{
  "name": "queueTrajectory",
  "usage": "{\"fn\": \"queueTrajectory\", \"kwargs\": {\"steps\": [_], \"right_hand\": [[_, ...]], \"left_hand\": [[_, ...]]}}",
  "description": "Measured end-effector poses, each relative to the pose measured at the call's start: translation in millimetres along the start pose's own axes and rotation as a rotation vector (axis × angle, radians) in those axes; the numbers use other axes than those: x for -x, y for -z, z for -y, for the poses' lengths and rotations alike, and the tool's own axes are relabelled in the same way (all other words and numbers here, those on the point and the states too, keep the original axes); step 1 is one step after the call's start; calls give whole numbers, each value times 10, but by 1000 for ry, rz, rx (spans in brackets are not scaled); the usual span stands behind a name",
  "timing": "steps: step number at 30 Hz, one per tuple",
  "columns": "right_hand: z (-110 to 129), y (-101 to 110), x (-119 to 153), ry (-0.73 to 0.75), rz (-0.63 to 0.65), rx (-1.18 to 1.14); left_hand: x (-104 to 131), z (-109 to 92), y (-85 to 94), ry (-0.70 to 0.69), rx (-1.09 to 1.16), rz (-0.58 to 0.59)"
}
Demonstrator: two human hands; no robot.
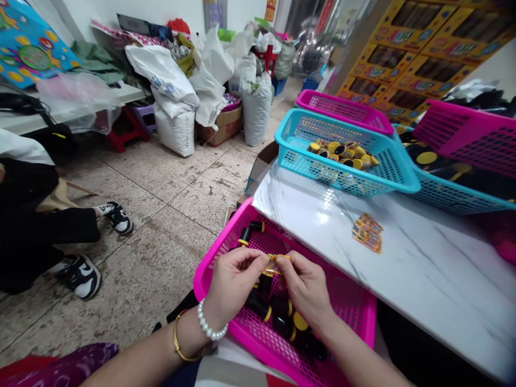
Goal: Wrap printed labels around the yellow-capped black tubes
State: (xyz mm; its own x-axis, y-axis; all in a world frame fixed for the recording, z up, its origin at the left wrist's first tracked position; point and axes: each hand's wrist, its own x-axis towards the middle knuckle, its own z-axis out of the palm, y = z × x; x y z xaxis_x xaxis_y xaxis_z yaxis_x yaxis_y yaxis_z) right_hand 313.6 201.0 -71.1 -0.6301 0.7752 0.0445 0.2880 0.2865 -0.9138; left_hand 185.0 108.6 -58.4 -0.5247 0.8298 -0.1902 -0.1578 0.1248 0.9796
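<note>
Between my two hands is a small yellow printed plastic label, stretched across the gap over a pink basket. My left hand pinches its left end with thumb and fingertips, while my right hand pinches the right end. Below them, the pink mesh basket holds several black pieces with yellow ends, lying loosely; my hands hide some of these. A small pile of orange-yellow printed labels lies on the white marble-patterned table to the right.
On the marble-patterned table a blue basket contains several yellow-and-black pieces. Another blue basket sits right of it, near stacked yellow boxes. A seated person's shoes rest on the floor at left. White sacks stand behind.
</note>
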Motion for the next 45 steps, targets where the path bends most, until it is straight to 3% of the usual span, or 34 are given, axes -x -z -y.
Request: {"fn": "queueTrajectory", "kwargs": {"steps": [5,10,13,17,22,26,31,34,39,45], "right_hand": [[-39,-21,12,91,27,92],[-50,86,-51,33,198,101],[-49,109,-80,8,275,410],[-50,2,-38,45,437,883],[-23,-45,24,69,536,955],[-33,123,22,3,541,727],[-110,395,-60,-173,281,-224],[-111,419,-89,-197,185,-565],[8,296,-88,-227,100,-569],[110,220,-70,-260,34,-506]], "left_hand": [[0,28,-5,76,65,83],[-64,31,123,278,235,106],[-107,6,195,320,282,46],[-124,-6,204,362,305,76],[-128,25,163,405,337,117],[-168,27,156,406,383,104],[-213,5,140,419,433,139],[-217,17,113,431,468,172],[-222,67,67,425,556,183],[-225,116,36,443,650,113]]}}
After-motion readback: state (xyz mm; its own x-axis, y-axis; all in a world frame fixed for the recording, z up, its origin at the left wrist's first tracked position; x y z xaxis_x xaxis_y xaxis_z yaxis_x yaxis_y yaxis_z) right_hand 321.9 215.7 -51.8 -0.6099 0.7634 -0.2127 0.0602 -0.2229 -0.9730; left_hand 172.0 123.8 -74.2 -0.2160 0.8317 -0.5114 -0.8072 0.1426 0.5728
